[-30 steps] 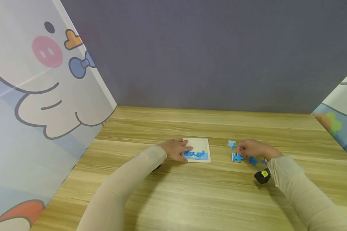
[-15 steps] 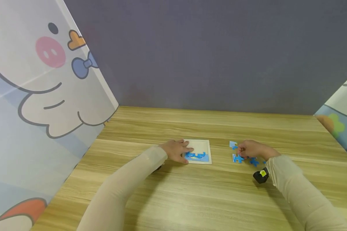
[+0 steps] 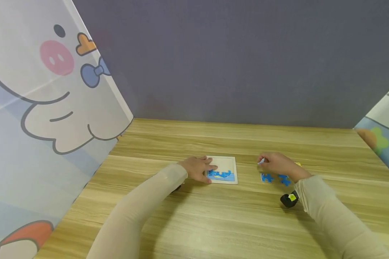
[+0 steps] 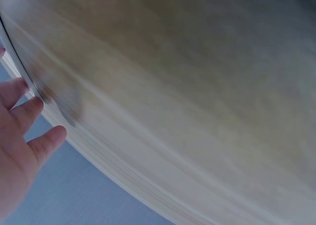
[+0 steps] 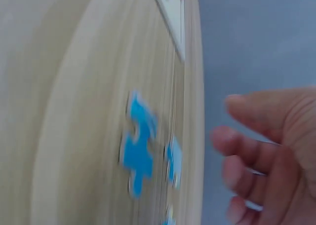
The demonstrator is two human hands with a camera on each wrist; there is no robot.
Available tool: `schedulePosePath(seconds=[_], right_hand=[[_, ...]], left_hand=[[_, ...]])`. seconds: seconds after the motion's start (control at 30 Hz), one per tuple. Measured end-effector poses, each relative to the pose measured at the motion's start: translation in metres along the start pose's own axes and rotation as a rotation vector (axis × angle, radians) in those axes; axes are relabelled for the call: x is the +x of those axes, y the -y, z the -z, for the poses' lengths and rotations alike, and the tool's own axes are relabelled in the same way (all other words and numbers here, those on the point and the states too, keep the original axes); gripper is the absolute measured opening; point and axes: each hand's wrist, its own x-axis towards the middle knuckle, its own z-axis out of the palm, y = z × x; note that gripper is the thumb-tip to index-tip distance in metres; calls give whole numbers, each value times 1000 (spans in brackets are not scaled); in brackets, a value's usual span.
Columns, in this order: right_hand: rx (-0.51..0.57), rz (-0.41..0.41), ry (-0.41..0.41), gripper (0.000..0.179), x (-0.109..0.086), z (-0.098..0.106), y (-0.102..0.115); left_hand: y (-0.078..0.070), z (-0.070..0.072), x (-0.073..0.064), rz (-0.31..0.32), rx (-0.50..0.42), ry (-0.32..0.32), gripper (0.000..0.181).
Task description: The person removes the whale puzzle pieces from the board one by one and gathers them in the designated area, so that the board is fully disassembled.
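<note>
My left hand (image 3: 196, 169) rests with spread fingers over the left edge of a shallow white puzzle tray (image 3: 236, 169). Blue joined puzzle pieces (image 3: 222, 175) fill its near part, and its far part shows bare cream base. My right hand (image 3: 280, 165) hovers at a light-blue puzzle piece (image 3: 262, 161), partly hidden by the fingers. In the right wrist view its thumb and loosely bent fingers (image 5: 237, 138) are apart, with nothing seen between them. Nearer lie two blue puzzle pieces (image 3: 267, 177) (image 3: 284, 180), side by side.
A yellow bit (image 3: 298, 164) shows behind the right wrist. A black wrist camera (image 3: 289, 199) hangs under the right sleeve. A grey panel (image 3: 233, 64) rises behind the wooden table (image 3: 214, 223), and a cartoon-printed wall (image 3: 52, 90) stands on the left.
My right hand has moved away from the near blue piece, farther back and slightly left, to the light-blue piece. The left hand and tray stay in place.
</note>
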Motion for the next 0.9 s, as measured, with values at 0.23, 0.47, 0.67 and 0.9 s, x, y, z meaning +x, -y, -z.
schedulePosePath(seconds=[0.23, 0.47, 0.67, 0.9], right_hand=[[-236, 146, -204, 27, 7, -13, 28], [-444, 394, -274, 31, 19, -30, 40], [-480, 347, -134, 32, 28, -40, 52], [-522, 280, -11, 30, 35, -48, 65]], left_hand=[[2, -1, 0, -24, -15, -14, 67], [3, -2, 1, -33, -26, -16, 68], [2, -2, 0, -21, -18, -9, 68], [1, -3, -1, -22, -9, -7, 67]])
